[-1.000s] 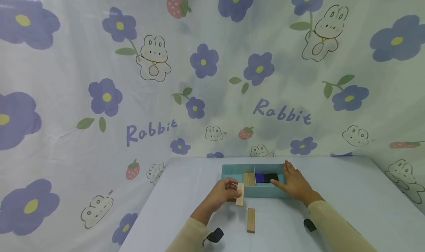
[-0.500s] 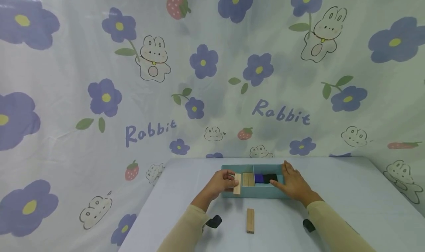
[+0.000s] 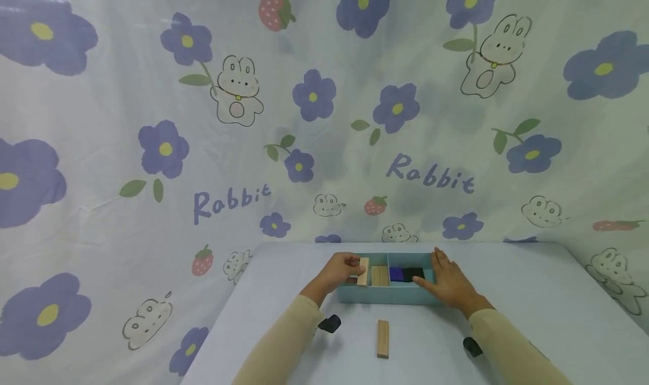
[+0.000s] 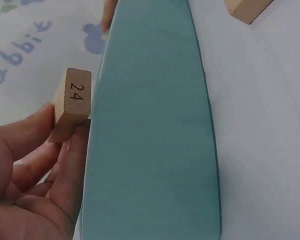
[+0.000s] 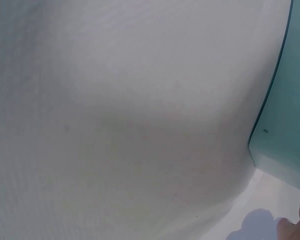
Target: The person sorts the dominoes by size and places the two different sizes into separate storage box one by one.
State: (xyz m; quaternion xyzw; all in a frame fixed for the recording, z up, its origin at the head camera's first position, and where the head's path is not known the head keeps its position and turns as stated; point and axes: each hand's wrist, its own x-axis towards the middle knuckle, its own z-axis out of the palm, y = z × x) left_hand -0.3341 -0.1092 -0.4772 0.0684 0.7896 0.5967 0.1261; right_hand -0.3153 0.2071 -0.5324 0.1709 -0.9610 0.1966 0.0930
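Observation:
A wooden block (image 3: 363,271) is pinched between the thumb and fingers of my left hand (image 3: 341,269), over the left compartment of a teal divided box (image 3: 390,295). In the left wrist view the block's end (image 4: 79,93) bears the number 24. Several similar wooden blocks (image 3: 379,275) lie side by side against the divider in that compartment. My right hand (image 3: 450,278) rests on the box's right end, fingers extended, thumb over the front rim. Purple (image 3: 397,274) and black pieces (image 3: 413,274) sit in the right compartment, partly behind the thumb.
Another wooden block (image 3: 382,339) lies on the white table (image 3: 426,351) in front of the box. Dark devices (image 3: 330,323) are worn under both wrists. Behind the table hangs a rabbit-and-flower patterned curtain (image 3: 350,148).
My left hand has carried its block away from me, from in front of the box to over its left compartment. The right hand stays on the box's end.

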